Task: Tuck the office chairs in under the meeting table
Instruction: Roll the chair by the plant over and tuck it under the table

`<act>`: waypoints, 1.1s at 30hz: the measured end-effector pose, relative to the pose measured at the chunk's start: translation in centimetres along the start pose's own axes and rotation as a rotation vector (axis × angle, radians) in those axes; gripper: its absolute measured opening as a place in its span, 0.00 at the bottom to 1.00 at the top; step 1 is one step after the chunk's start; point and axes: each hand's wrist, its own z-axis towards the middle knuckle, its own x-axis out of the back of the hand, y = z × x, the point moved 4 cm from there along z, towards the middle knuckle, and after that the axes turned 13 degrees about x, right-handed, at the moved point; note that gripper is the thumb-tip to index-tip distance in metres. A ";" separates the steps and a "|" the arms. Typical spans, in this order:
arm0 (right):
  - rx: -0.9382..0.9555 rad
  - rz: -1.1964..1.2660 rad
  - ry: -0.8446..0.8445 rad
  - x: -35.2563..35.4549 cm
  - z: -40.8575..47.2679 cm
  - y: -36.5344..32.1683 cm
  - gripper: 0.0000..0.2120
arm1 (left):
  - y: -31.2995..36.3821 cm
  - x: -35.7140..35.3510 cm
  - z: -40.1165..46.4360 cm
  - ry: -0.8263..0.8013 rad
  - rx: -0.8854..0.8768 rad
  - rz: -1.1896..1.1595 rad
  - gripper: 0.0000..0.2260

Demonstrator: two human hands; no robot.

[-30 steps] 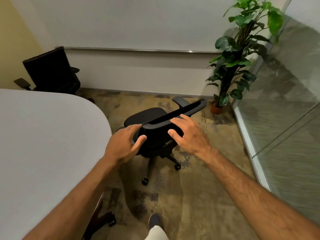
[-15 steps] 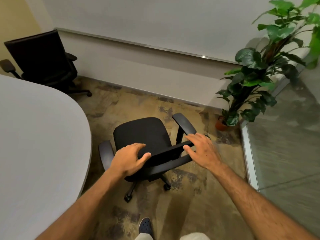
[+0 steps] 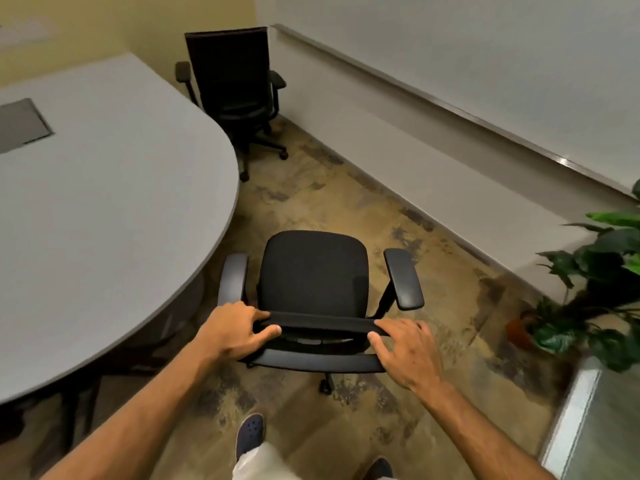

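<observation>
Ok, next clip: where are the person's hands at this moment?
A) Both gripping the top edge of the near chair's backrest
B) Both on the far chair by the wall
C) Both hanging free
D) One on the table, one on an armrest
A: the left hand and right hand each grip an end of the near chair's backrest, beside the table.

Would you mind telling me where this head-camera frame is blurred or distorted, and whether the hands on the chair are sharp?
Head view: both the left hand and right hand on the chair backrest look fairly sharp; the potted plant at the right edge is smeared; wide-angle distortion bows the wall rail; a small glare spot sits on that rail.
</observation>
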 end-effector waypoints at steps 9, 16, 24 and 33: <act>0.123 0.022 -0.053 2.6 1.2 4.9 0.24 | 5.3 -1.1 -1.3 0.042 0.120 -0.017 0.43; -0.042 0.366 -0.056 3.0 5.3 10.6 0.24 | 10.9 0.2 6.1 0.016 0.041 -0.097 0.37; -0.527 0.617 -0.018 -3.1 14.5 26.6 0.15 | 23.0 -2.8 23.7 0.063 -0.258 -0.159 0.21; -0.627 0.819 -0.170 -19.8 24.7 36.0 0.16 | 30.7 -19.4 37.7 -0.037 -0.379 -0.102 0.25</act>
